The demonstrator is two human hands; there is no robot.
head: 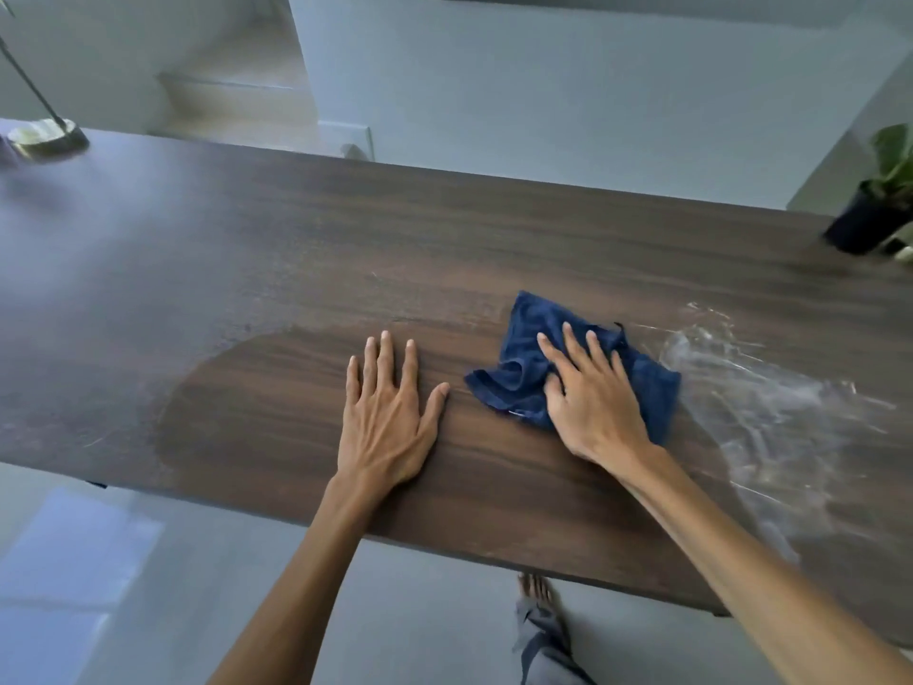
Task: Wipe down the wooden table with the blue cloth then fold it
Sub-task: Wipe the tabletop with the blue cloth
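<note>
Blue cloth [531,360] under right hand [590,402]

Dim, cool daylight, bluish cast, soft and diffuse. Broad pale sheen on the wooden table [296,269] from 9 to 11 o'clock, washing out the grain there. Wet streaks [770,388] at 3 o'clock catch white glare. Shadows faint, no hard edges. Wide-angle bend at the rim; table edges bow. Corners soft: lamp base [47,138] at 10, potted plant [879,200] at 2 blurred.
</note>
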